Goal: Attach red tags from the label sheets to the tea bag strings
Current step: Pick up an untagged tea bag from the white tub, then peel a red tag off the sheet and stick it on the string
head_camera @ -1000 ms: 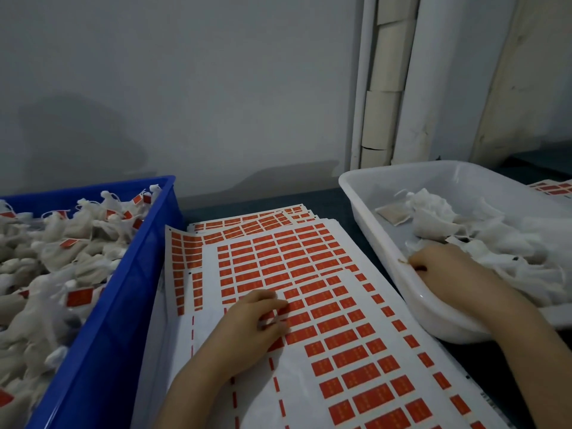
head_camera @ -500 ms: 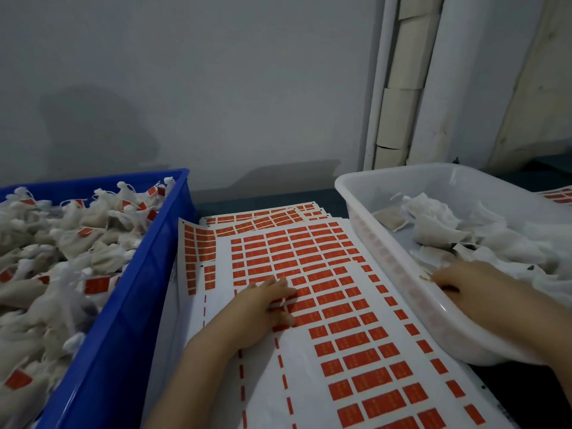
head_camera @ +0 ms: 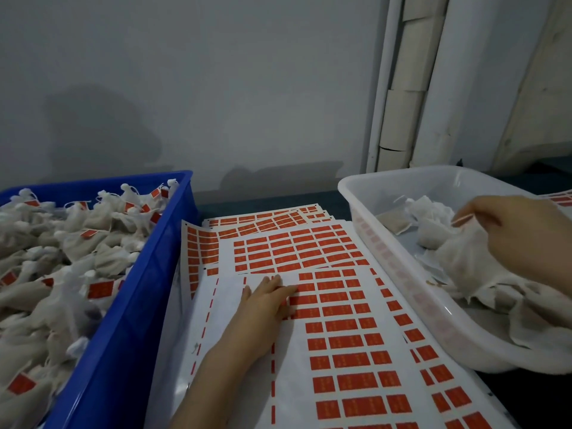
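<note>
Head view: left blue crate (head_camera: 148, 274) heaped with tagged tea bags (head_camera: 77, 243); in the right white tub (head_camera: 402, 274), right hand (head_camera: 520, 239) grasps an untagged tea bag (head_camera: 461, 258). Left hand (head_camera: 266, 305) lies flat on label sheets (head_camera: 235, 382), many red tags (head_camera: 349, 342) unused.

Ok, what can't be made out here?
Head view:
- What the right hand holds among the tea bags in the white tray: its own back hides it.
- Any tag under the left hand on the label sheet: covered.
- Print on the red tags: too small, blurred.
- Left side of the blue crate: cut off by the edge.
</note>
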### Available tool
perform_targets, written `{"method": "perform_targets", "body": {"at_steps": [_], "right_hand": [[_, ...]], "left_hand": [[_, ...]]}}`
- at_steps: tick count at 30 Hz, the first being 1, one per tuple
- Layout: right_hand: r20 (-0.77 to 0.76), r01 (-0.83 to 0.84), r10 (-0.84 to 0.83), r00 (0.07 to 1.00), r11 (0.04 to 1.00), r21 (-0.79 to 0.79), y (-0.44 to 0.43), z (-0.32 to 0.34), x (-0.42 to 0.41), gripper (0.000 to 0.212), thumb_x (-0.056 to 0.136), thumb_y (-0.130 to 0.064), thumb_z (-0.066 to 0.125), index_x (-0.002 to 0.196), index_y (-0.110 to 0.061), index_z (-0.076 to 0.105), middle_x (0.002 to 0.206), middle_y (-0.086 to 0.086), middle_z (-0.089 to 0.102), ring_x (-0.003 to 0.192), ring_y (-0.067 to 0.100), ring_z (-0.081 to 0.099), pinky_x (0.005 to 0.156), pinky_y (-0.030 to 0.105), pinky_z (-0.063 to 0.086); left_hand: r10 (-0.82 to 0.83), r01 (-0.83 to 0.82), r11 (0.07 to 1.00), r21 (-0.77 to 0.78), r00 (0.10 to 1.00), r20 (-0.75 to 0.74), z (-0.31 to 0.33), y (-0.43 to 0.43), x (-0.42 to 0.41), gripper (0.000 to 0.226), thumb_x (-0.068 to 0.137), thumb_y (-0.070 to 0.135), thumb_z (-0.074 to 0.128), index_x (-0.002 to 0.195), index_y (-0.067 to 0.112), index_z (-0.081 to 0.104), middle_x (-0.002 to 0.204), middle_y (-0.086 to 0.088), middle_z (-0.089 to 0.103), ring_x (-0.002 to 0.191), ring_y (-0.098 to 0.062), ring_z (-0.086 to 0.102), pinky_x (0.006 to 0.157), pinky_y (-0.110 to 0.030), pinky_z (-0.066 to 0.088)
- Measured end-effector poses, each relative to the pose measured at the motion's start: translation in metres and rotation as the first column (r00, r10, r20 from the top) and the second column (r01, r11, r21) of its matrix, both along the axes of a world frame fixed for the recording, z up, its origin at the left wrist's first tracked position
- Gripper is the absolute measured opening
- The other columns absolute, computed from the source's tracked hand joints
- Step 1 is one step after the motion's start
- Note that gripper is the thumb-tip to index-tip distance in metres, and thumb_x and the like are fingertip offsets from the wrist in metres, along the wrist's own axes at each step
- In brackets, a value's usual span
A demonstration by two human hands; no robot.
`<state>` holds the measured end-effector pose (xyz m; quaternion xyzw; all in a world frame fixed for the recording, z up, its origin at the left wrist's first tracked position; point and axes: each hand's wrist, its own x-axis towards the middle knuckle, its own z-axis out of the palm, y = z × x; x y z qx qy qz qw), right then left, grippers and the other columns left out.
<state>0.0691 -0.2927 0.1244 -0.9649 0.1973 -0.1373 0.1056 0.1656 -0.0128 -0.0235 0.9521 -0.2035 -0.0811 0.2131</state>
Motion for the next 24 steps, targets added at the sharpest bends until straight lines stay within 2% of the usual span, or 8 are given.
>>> {"method": "perform_targets", "body": {"at_steps": [3,8,11,13,16,20,22,24], "right_hand": [[0.155,-0.117,0.098,0.983,0.985,0.123,0.006,0.024,0.0,0.036,0.095,-0.012,0.042,0.076,-0.037,0.061,0.091,0.004,0.061,0.074,0.019,0.055,0.061,0.034,0.047],[0.296,-0.36,0.277,0.914,0.891,0.277,0.044,0.052,0.008,0.031,0.095,-0.022,0.046,0.077,-0.036,0.066,0.084,-0.009,0.063,0.073,0.016,0.058,0.054,0.028,0.05],[0.272,-0.419,0.33,0.904,0.81,0.41,0.076,0.041,0.024,0.024,0.094,-0.026,0.048,0.078,-0.037,0.061,0.076,-0.015,0.059,0.057,0.006,0.06,0.037,0.008,0.039],[0.25,-0.414,0.33,0.91,0.729,0.546,0.095,0.02,0.037,0.019,0.094,-0.027,0.049,0.082,-0.036,0.062,0.078,-0.012,0.063,0.057,0.005,0.064,0.044,0.012,0.047],[0.207,-0.333,0.266,0.942,0.64,0.693,0.121,-0.018,0.056,0.016,0.095,-0.023,0.049,0.101,-0.028,0.063,0.091,-0.006,0.065,0.069,0.011,0.066,0.053,0.016,0.052],[0.178,-0.268,0.227,0.958,0.479,0.836,0.144,-0.059,0.068,0.013,0.091,-0.015,0.055,0.095,-0.028,0.058,0.09,-0.002,0.065,0.069,0.015,0.068,0.056,0.02,0.056],[0.183,-0.283,0.256,0.949,0.443,0.851,0.146,-0.073,0.069,0.009,0.088,-0.018,0.06,0.094,-0.024,0.06,0.088,-0.004,0.065,0.071,0.014,0.067,0.054,0.015,0.053],[0.246,-0.311,0.247,0.937,0.274,0.91,0.144,-0.082,0.066,0.008,0.082,-0.022,0.065,0.09,-0.022,0.065,0.081,-0.004,0.07,0.071,0.014,0.07,0.053,0.015,0.051]], "left_hand": [[0.018,-0.018,1.0,0.014,0.999,-0.047,0.007,-0.004,-0.001,0.044,0.097,0.035,0.042,0.14,0.041,0.035,0.157,0.01,0.015,0.146,-0.028,0.002,0.115,-0.05,0.003],[0.026,-0.024,0.999,0.038,0.998,-0.05,0.014,-0.008,-0.011,0.047,0.096,0.033,0.047,0.141,0.038,0.035,0.156,0.007,0.021,0.144,-0.027,0.017,0.116,-0.052,0.017],[0.181,-0.164,0.948,-0.274,0.983,0.039,0.02,-0.007,-0.021,0.049,0.093,0.044,0.046,0.139,0.047,0.028,0.154,0.017,0.02,0.142,-0.015,0.025,0.112,-0.041,0.028],[0.246,-0.191,0.818,-0.543,0.969,0.029,0.029,-0.003,-0.025,0.051,0.083,0.066,0.037,0.132,0.057,0.027,0.146,0.033,0.021,0.136,-0.001,0.03,0.108,-0.028,0.031],[0.109,-0.059,0.62,-0.782,0.994,0.012,0.041,0.002,-0.032,0.072,0.063,0.091,0.033,0.13,0.065,0.02,0.134,0.051,0.022,0.121,0.024,0.032,0.084,0.0,0.039],[0.048,0.034,0.68,-0.733,0.995,0.091,0.034,-0.003,-0.032,0.074,0.07,0.051,0.074,0.128,0.06,0.028,0.115,0.058,0.032,0.108,0.024,0.043,0.072,0.003,0.041],[0.086,0.016,0.693,-0.721,0.991,0.105,0.029,-0.003,-0.03,0.059,0.076,0.035,0.074,0.115,0.062,0.04,0.104,0.055,0.041,0.099,0.016,0.055,0.075,0.0,0.044],[0.116,-0.024,0.657,-0.754,0.991,0.069,0.024,-0.001,-0.027,0.052,0.08,0.025,0.072,0.11,0.06,0.047,0.099,0.052,0.048,0.096,0.011,0.059,0.072,-0.003,0.047]]}}
